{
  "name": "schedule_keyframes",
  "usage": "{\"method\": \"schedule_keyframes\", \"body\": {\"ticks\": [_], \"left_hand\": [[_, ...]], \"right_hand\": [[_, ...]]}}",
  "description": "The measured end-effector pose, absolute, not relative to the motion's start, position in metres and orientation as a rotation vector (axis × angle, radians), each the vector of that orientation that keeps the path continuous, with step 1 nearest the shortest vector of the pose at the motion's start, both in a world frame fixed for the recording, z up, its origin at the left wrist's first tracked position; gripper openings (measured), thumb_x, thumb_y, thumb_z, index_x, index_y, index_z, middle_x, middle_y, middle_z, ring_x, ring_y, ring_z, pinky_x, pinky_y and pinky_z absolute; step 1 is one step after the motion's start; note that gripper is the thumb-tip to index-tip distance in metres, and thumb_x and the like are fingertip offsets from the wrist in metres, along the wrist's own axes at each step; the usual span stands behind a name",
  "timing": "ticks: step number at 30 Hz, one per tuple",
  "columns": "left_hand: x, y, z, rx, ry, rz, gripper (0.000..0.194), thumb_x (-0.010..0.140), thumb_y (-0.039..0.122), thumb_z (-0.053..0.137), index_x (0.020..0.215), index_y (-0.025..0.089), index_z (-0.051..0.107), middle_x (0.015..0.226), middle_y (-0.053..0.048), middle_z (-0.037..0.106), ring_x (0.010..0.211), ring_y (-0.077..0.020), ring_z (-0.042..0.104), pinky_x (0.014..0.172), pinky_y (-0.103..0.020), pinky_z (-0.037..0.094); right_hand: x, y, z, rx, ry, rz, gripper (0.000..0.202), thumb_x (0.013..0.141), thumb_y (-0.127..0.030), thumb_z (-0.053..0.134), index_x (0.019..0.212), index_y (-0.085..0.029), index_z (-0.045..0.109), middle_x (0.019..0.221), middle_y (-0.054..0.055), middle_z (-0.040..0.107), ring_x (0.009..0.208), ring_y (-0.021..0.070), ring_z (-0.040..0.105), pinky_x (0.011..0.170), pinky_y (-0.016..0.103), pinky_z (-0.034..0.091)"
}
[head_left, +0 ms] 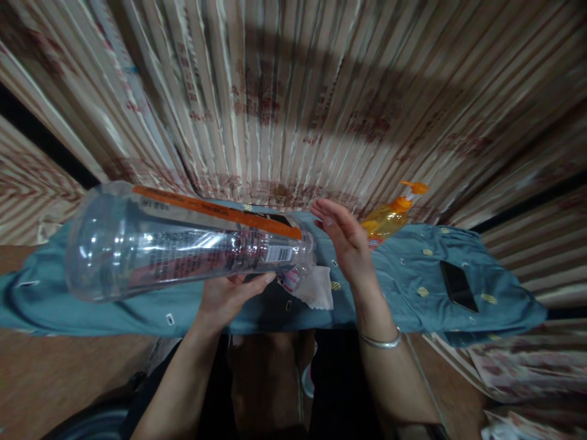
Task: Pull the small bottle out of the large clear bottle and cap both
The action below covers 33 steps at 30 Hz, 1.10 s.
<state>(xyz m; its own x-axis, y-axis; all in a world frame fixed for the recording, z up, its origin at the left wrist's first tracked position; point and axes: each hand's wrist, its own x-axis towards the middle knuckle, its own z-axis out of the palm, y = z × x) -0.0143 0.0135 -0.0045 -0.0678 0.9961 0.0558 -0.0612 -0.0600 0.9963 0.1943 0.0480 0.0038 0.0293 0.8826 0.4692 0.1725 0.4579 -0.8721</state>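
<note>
A large clear plastic bottle (183, 244) with an orange-edged label lies almost sideways in the air, its wide base to the left. My left hand (229, 296) grips it from below near the narrower right end; most of its fingers are hidden behind the bottle. Just right of that end, my right hand (346, 238) is raised with its fingers stretched out, holding nothing. Below the bottle's right end, a white cloth or tissue (318, 288) lies on the teal cloth, beside a small clear plastic item (291, 279) with a printed label.
An orange pump bottle (387, 221) with yellow liquid is behind my right hand. A black phone (459, 286) lies on the right of the teal-covered surface (403, 305). Striped curtains (275, 110) hang close behind it. White items sit at the lower right.
</note>
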Motion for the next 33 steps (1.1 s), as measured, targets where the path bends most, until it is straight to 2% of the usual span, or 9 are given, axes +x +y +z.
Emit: {"method": "schedule_keyframes", "body": {"ticks": [3,8,13,18,21,26,33], "left_hand": [[-0.015,0.013,-0.006,1.168,1.230,1.324,0.031,0.048,0.036,0.083,0.069,0.027,0.062,0.068,-0.003,0.077,0.076,-0.0296,0.077,0.077,-0.040,0.065],[-0.015,0.011,-0.004,1.161,1.272,1.327,0.036,0.045,0.038,0.084,0.069,0.026,0.060,0.067,-0.006,0.076,0.072,-0.0319,0.077,0.069,-0.041,0.066],[-0.015,0.011,-0.002,1.157,1.247,1.356,0.039,0.043,0.038,0.088,0.065,0.026,0.059,0.062,-0.004,0.074,0.070,-0.0308,0.076,0.070,-0.041,0.066],[-0.018,0.012,-0.005,1.141,1.226,1.378,0.043,0.042,0.036,0.091,0.068,0.026,0.060,0.066,-0.002,0.074,0.068,-0.0276,0.075,0.066,-0.036,0.066],[-0.017,0.012,-0.003,1.170,1.242,1.382,0.047,0.041,0.040,0.093,0.070,0.025,0.059,0.068,-0.003,0.074,0.068,-0.0272,0.074,0.068,-0.038,0.066],[-0.016,0.013,0.000,1.160,1.237,1.382,0.060,0.037,0.048,0.093,0.084,0.025,0.064,0.078,-0.005,0.077,0.070,-0.0284,0.075,0.070,-0.039,0.066],[-0.021,0.012,-0.003,1.170,1.277,1.390,0.047,0.038,0.044,0.093,0.069,0.025,0.062,0.061,0.000,0.071,0.065,-0.0259,0.073,0.078,-0.042,0.066]], "right_hand": [[0.194,0.049,0.010,-0.960,-1.533,0.713,0.040,0.095,-0.046,0.055,0.131,-0.027,0.059,0.135,0.006,0.064,0.129,0.0222,0.059,0.111,0.045,0.049],[0.195,0.031,0.003,-0.931,-1.522,0.758,0.039,0.097,-0.042,0.056,0.134,-0.031,0.056,0.139,0.004,0.062,0.131,0.0218,0.058,0.113,0.046,0.046],[0.196,0.021,-0.007,-0.972,-1.548,0.794,0.038,0.095,-0.041,0.061,0.131,-0.031,0.059,0.136,0.004,0.064,0.130,0.0220,0.058,0.113,0.047,0.047],[0.192,0.017,-0.013,-0.985,-1.554,0.817,0.038,0.094,-0.038,0.064,0.131,-0.031,0.060,0.134,0.003,0.065,0.126,0.0221,0.061,0.111,0.046,0.049],[0.189,0.014,-0.015,-0.996,-1.563,0.816,0.036,0.094,-0.036,0.064,0.130,-0.031,0.061,0.131,0.003,0.067,0.121,0.0216,0.063,0.109,0.044,0.050],[0.185,0.014,-0.016,-1.035,-1.576,0.769,0.037,0.092,-0.035,0.067,0.128,-0.029,0.062,0.128,0.003,0.068,0.122,0.0224,0.063,0.110,0.043,0.050],[0.183,0.015,-0.016,-1.045,-1.595,0.744,0.033,0.093,-0.035,0.065,0.125,-0.028,0.063,0.122,0.003,0.070,0.120,0.0222,0.064,0.109,0.041,0.050]]}}
